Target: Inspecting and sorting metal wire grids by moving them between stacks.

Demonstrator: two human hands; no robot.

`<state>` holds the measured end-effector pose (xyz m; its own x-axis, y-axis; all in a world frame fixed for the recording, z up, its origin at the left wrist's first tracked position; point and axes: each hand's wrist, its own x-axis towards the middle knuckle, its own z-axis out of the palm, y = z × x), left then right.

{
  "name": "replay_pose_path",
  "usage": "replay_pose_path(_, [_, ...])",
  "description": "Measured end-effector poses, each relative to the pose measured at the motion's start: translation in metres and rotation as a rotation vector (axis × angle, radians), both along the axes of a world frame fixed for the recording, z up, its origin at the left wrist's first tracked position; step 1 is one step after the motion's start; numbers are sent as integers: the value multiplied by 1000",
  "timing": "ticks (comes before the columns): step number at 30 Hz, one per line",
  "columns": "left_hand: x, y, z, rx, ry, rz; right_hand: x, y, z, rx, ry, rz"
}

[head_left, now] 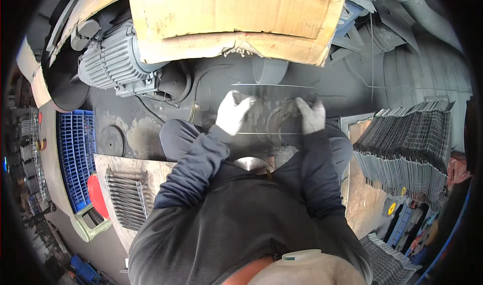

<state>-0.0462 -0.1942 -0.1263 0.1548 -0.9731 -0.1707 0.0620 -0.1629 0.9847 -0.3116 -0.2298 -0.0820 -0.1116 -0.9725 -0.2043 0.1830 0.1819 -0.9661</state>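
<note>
Between my two hands is a thin, flat rectangular metal piece (274, 86) with bright far and near edges. I cannot tell whether its middle is open or a dark sheet. My left hand (235, 114), in a white glove, is closed on its left side, thumb toward the middle. My right hand (312, 116), gloved too and darkened at the fingers, grips the right side. The piece is held over my lap, just on the near side of a grey wheel (271, 71) that shows partly below a cardboard sheet (231, 13).
A tall stack of thin dark metal pieces (402, 149) stands on a board at my right. Several similar pieces (126, 197) lie on a board (158, 172) at my left. A grey motor (118, 58), a blue crate (77, 154) and a red-topped stool (97, 197) are further left.
</note>
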Motion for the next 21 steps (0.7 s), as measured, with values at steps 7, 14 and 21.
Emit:
replay_pose_path(7, [49, 15, 27, 180, 169, 1, 51, 1, -8, 17, 134, 129])
replay_pose_path(14, [-27, -9, -9, -49, 158, -27, -28, -6, -6, -17, -67, 2])
replay_pose_path(21, [67, 24, 12, 216, 266, 76, 66, -10, -34, 20, 35, 153])
